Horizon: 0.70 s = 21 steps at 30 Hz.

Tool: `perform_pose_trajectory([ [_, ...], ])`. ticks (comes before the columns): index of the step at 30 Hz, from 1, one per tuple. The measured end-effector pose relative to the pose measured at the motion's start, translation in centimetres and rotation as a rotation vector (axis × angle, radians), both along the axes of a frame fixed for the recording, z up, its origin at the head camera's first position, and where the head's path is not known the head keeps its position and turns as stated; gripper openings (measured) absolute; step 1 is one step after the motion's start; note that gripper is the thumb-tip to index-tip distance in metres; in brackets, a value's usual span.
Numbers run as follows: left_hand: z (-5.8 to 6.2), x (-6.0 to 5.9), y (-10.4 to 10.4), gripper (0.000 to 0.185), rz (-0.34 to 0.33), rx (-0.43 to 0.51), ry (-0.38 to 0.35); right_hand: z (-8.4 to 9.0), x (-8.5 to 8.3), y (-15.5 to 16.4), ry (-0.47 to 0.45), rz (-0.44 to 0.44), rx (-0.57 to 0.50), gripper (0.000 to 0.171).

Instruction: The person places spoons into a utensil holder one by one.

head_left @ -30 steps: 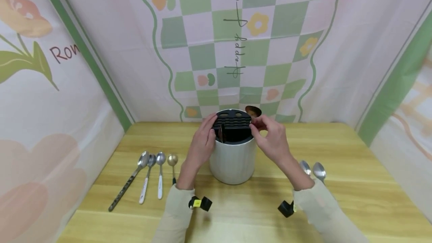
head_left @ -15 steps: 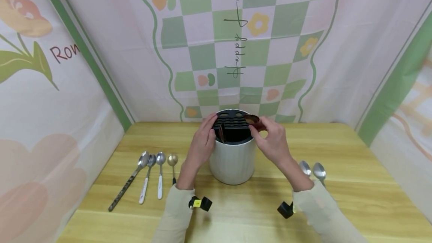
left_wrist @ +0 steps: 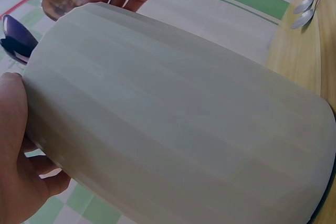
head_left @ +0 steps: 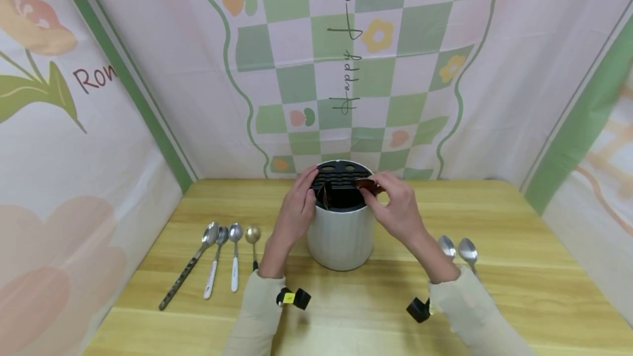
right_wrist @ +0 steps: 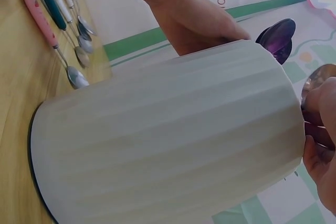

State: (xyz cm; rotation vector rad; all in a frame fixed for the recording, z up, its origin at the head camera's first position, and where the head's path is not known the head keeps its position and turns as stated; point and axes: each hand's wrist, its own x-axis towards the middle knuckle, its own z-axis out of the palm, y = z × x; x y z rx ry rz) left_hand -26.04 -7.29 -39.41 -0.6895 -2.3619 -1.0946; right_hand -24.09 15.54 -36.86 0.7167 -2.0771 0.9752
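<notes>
The left hand [head_left: 295, 207] braces the white holder [head_left: 340, 238] while the right hand's [head_left: 395, 207] grip pinches a brown spoon [head_left: 365, 184], lowering it beside the spoon already slotted.

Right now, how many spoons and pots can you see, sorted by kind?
Spoons lying on the table: 6 (four left, two right)
Spoons at the white cutlery holder: 2 (dark spoon slotted, brown spoon in right hand)
White cutlery holder: 1
Total: 9
</notes>
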Motion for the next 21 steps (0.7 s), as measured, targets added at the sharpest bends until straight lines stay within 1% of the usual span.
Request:
perform_pose_trajectory([
  [4,0.0,0.0,0.0,0.047,0.000,0.000,0.000,-0.2,0.1,0.0,0.008,0.020,0.002,0.016],
  [12,0.0,0.0,0.1,0.047,0.001,-0.003,0.016,-0.4,0.1,0.3,0.007,0.051,-0.014,0.015],
  [17,-0.1,0.0,0.1,0.047,0.000,0.000,0.018,-0.7,0.3,0.7,-0.005,0.044,-0.028,0.014],
  [21,0.0,0.0,0.1,0.047,-0.003,0.006,0.011,-0.8,0.6,1.4,0.004,0.027,-0.042,0.014],
])
